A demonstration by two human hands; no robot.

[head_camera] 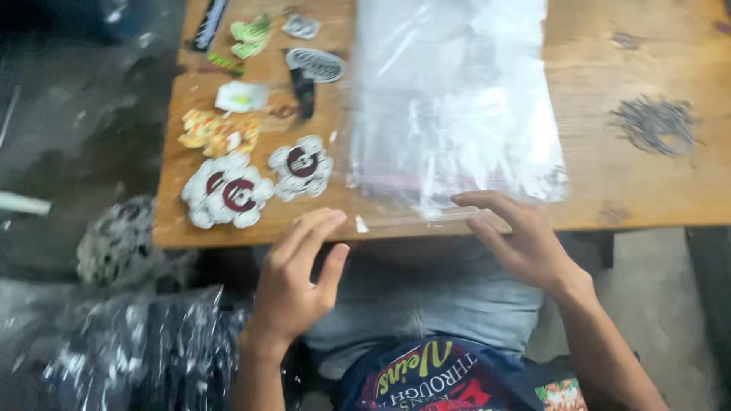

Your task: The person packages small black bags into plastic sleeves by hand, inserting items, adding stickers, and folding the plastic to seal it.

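Note:
A stack of clear plastic bags (453, 99) lies on the wooden table (632, 183), reaching to its near edge. My right hand (518, 240) rests at that edge with its fingers on the lower rim of the top bag; whether it pinches the plastic is unclear. My left hand (297, 278) hovers just below the table edge, fingers apart and holding nothing. To its left lie flower-shaped white patches with dark red middles (228, 192), and another one (302, 166) beside them.
More patches and stickers sit at the table's far left: yellow ones (217, 133), green ones (250, 34), an oval grey one (316, 65). A dark scribble mark (653, 122) is on the right. Bagged dark goods (137, 350) lie on the floor at left.

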